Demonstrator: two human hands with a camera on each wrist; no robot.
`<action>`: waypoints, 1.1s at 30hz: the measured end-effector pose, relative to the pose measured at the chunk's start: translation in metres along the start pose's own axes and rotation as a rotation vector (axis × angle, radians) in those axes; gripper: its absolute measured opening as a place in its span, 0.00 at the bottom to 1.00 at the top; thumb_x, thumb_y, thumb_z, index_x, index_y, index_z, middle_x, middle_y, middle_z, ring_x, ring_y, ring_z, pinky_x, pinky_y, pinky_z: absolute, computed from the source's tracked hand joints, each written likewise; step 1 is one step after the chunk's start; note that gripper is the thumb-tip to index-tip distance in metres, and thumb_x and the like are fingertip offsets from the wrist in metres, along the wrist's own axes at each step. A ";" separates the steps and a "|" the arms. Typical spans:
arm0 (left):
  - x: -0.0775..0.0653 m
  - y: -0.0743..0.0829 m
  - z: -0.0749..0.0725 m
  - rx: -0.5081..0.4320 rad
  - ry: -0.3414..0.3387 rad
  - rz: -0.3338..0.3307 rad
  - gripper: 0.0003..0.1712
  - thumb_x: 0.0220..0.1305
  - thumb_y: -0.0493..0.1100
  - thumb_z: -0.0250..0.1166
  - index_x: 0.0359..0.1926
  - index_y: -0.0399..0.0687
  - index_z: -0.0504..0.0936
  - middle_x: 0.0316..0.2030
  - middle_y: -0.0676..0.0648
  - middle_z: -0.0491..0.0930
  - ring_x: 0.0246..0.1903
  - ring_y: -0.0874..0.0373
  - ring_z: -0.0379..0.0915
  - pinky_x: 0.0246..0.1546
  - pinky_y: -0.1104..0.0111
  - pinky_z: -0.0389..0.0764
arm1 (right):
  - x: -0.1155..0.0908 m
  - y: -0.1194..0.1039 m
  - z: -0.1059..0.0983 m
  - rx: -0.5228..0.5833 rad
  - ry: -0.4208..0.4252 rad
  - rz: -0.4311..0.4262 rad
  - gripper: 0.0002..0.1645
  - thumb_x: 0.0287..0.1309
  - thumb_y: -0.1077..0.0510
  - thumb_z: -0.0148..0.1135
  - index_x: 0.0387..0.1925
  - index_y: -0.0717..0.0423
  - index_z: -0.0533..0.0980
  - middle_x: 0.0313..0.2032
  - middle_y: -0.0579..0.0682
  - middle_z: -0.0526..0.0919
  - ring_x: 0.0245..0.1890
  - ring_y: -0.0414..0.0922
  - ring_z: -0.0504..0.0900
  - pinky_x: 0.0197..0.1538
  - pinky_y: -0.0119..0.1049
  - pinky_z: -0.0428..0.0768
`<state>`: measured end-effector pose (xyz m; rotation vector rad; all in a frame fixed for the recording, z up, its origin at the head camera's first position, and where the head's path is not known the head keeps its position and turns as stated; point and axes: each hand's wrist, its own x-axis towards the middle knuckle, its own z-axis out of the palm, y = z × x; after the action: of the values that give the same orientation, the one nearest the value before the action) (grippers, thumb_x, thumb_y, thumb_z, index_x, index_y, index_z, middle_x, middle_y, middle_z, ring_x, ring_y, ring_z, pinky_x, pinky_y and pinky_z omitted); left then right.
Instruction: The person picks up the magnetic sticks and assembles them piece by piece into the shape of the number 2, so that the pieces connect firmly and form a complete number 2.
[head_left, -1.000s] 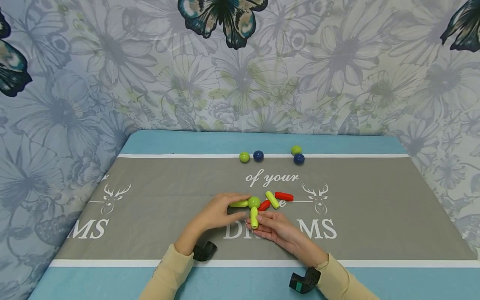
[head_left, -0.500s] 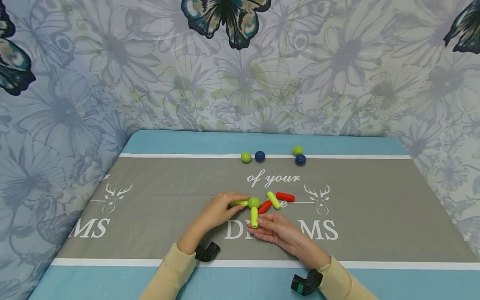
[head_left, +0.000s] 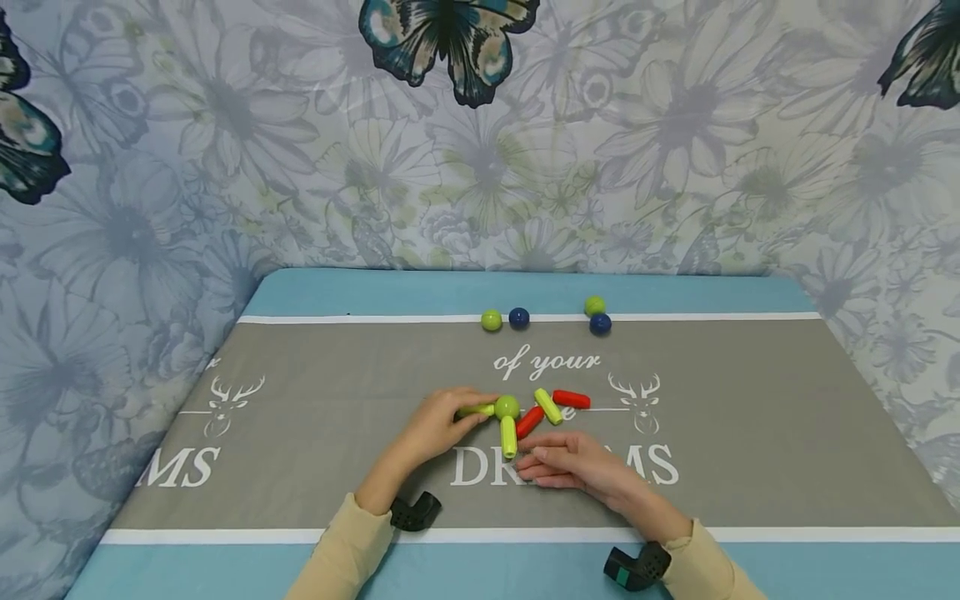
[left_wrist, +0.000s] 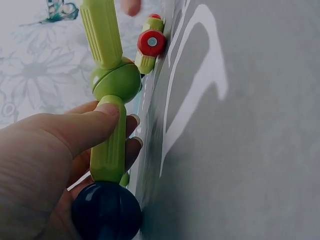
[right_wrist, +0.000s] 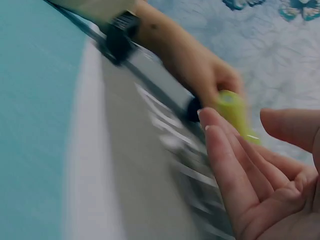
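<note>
Lime-green plastic ball with two ribbed, lime-green plastic rods joined to it sits near the middle of the worktop, which is grey between white stripes and blue edges. One rod, the left-hand rod, runs from the ball into the person's left hand; the other, the front rod, points toward the person. In the left wrist view, a glossy dark blue ball is on the far end of the left-hand rod. The left hand pinches that rod, thumb on one side and fingers curled behind.

The right hand is just beside the free end of the front rod, its fingers fairly straight and close together, its thumb apart, holding nothing.

Right of the joined piece lie a slanted red rod, near the front rod, then a loose lime-green rod and a second red rod. Toward the far edge are two pairs of balls: a green one beside a blue one, and, farther right, another green behind another blue. Behind stands a flower-patterned backdrop.
</note>
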<state>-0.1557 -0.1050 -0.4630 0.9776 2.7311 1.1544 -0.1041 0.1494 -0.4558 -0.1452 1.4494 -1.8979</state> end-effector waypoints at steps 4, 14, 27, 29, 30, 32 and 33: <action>0.001 -0.001 0.001 -0.005 0.003 -0.003 0.19 0.59 0.36 0.66 0.53 0.46 0.81 0.46 0.49 0.80 0.46 0.56 0.75 0.47 0.61 0.74 | -0.009 -0.026 -0.023 -0.129 0.102 -0.088 0.28 0.65 0.59 0.55 0.60 0.74 0.64 0.47 0.65 0.78 0.45 0.51 0.81 0.48 0.41 0.76; 0.000 0.000 0.001 0.010 0.001 0.010 0.19 0.59 0.36 0.66 0.52 0.45 0.81 0.44 0.49 0.80 0.45 0.56 0.75 0.45 0.62 0.75 | 0.011 -0.073 -0.097 -0.375 0.685 -0.265 0.26 0.67 0.57 0.53 0.61 0.69 0.66 0.44 0.52 0.79 0.38 0.41 0.78 0.40 0.30 0.77; 0.001 -0.001 0.002 0.012 -0.009 -0.010 0.19 0.61 0.37 0.64 0.54 0.46 0.80 0.46 0.48 0.80 0.47 0.55 0.75 0.47 0.60 0.75 | 0.055 -0.073 -0.121 -0.591 0.852 -0.171 0.32 0.63 0.54 0.59 0.62 0.69 0.65 0.52 0.65 0.71 0.52 0.55 0.69 0.53 0.44 0.70; 0.002 -0.001 0.001 0.019 -0.009 -0.007 0.18 0.61 0.37 0.64 0.54 0.46 0.80 0.46 0.47 0.80 0.47 0.54 0.75 0.47 0.60 0.74 | 0.059 -0.074 -0.121 -0.648 0.847 -0.146 0.32 0.62 0.53 0.59 0.60 0.70 0.66 0.51 0.65 0.72 0.50 0.56 0.69 0.53 0.46 0.70; 0.002 -0.001 0.001 0.020 -0.009 -0.004 0.18 0.61 0.37 0.64 0.54 0.46 0.80 0.46 0.47 0.80 0.47 0.54 0.75 0.47 0.60 0.74 | 0.060 -0.074 -0.120 -0.671 0.852 -0.143 0.32 0.62 0.54 0.60 0.60 0.71 0.66 0.50 0.66 0.72 0.49 0.56 0.70 0.53 0.46 0.70; 0.001 -0.002 0.000 0.026 -0.008 -0.001 0.18 0.61 0.36 0.64 0.54 0.45 0.80 0.46 0.46 0.80 0.47 0.53 0.75 0.47 0.60 0.74 | 0.064 -0.075 -0.120 -0.716 0.856 -0.127 0.31 0.61 0.53 0.60 0.59 0.71 0.68 0.49 0.65 0.73 0.48 0.56 0.70 0.52 0.47 0.70; 0.001 -0.002 0.000 0.025 -0.006 -0.003 0.19 0.61 0.36 0.64 0.53 0.45 0.80 0.46 0.47 0.80 0.47 0.53 0.75 0.47 0.60 0.74 | 0.066 -0.075 -0.120 -0.740 0.860 -0.120 0.31 0.61 0.53 0.61 0.59 0.71 0.68 0.48 0.65 0.74 0.48 0.56 0.71 0.52 0.48 0.70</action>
<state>-0.1576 -0.1053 -0.4644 0.9778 2.7481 1.1171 -0.2473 0.2118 -0.4546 0.2881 2.7320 -1.4540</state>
